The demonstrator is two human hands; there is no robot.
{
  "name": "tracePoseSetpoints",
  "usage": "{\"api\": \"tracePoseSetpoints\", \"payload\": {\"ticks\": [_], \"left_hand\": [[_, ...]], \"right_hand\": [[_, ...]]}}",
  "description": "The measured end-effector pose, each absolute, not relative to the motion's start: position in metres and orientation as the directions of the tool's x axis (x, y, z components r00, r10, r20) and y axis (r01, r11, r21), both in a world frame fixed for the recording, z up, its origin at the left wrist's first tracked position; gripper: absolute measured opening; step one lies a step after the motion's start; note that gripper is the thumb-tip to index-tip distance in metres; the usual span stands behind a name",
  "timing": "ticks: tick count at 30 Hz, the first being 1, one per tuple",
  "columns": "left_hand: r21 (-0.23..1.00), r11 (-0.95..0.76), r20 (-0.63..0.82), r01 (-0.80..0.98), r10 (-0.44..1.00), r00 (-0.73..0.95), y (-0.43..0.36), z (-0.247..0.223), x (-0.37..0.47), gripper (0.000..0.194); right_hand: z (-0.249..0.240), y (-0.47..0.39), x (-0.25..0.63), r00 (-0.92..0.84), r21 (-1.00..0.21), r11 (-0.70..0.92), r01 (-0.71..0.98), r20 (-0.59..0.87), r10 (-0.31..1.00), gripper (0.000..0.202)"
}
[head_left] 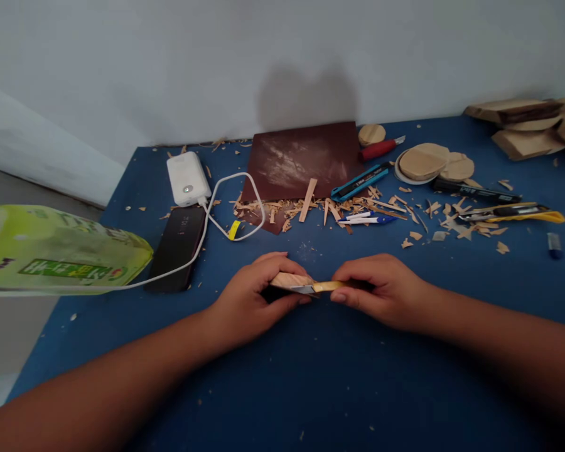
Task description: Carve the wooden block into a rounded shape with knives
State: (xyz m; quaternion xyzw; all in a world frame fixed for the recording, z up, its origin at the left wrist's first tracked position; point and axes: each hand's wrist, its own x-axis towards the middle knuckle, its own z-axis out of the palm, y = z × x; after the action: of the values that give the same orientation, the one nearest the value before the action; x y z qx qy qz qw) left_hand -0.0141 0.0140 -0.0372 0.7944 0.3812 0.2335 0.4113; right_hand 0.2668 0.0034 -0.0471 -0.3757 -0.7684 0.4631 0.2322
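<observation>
Near the middle of the blue table, my left hand [258, 295] is closed around a small piece of wood [289, 280], gripped between thumb and fingers. My right hand [381, 292] pinches a carving knife [327, 286] with a yellowish handle and a short blade. The blade points left and lies against the wood's near edge. Most of the knife's handle is hidden inside my right hand, and part of the wood is covered by my left fingers.
Behind my hands lie a brown sandpaper sheet [301, 160], a blue cutter [361, 181], pens [367, 219], a red-handled knife [379, 149], a yellow cutter [518, 213] and wood discs [424, 161] among shavings. Leftward are a power bank [187, 179], a phone [176, 248] and a green bag [61, 251].
</observation>
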Motion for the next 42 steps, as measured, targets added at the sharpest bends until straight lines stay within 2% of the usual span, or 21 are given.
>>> {"api": "tracePoseSetpoints", "payload": {"ticks": [9, 16, 21, 24, 29, 35, 39, 42], "left_hand": [[0.821, -0.398, 0.063, 0.409, 0.775, 0.629, 0.014, -0.039, -0.015, 0.025], [0.792, -0.481, 0.109, 0.377, 0.718, 0.687, 0.013, -0.043, -0.02, 0.023], [0.784, -0.484, 0.092, 0.389, 0.71, 0.698, 0.011, -0.044, -0.022, 0.017], [0.772, -0.469, 0.065, 0.429, 0.73, 0.681, 0.01, -0.044, -0.023, 0.016], [0.746, -0.412, 0.022, 0.523, 0.8, 0.6, 0.011, -0.036, -0.021, 0.027], [0.843, -0.405, 0.113, 0.353, 0.776, 0.621, 0.006, -0.023, -0.018, 0.013], [0.85, -0.278, 0.005, 0.447, 0.854, 0.521, 0.006, -0.025, -0.016, 0.019], [0.854, -0.255, -0.017, 0.453, 0.857, 0.515, 0.008, -0.029, -0.015, 0.019]], "right_hand": [[-0.048, 0.003, 0.266, -0.605, -0.88, 0.305, 0.365, 0.025, 0.796, 0.027], [-0.048, 0.001, 0.267, -0.631, -0.821, 0.385, 0.421, 0.04, 0.775, 0.031], [-0.046, 0.001, 0.269, -0.628, -0.778, 0.391, 0.492, -0.006, 0.778, 0.03], [-0.047, 0.001, 0.269, -0.613, -0.776, 0.378, 0.505, -0.015, 0.79, 0.03], [-0.05, 0.001, 0.266, -0.562, -0.789, 0.347, 0.507, 0.002, 0.827, 0.028], [-0.054, 0.008, 0.265, -0.399, -0.815, 0.201, 0.543, -0.039, 0.916, 0.043], [-0.054, 0.01, 0.265, -0.411, -0.831, 0.188, 0.524, -0.054, 0.91, 0.044], [-0.052, 0.009, 0.265, -0.409, -0.848, 0.163, 0.504, -0.069, 0.91, 0.044]]}}
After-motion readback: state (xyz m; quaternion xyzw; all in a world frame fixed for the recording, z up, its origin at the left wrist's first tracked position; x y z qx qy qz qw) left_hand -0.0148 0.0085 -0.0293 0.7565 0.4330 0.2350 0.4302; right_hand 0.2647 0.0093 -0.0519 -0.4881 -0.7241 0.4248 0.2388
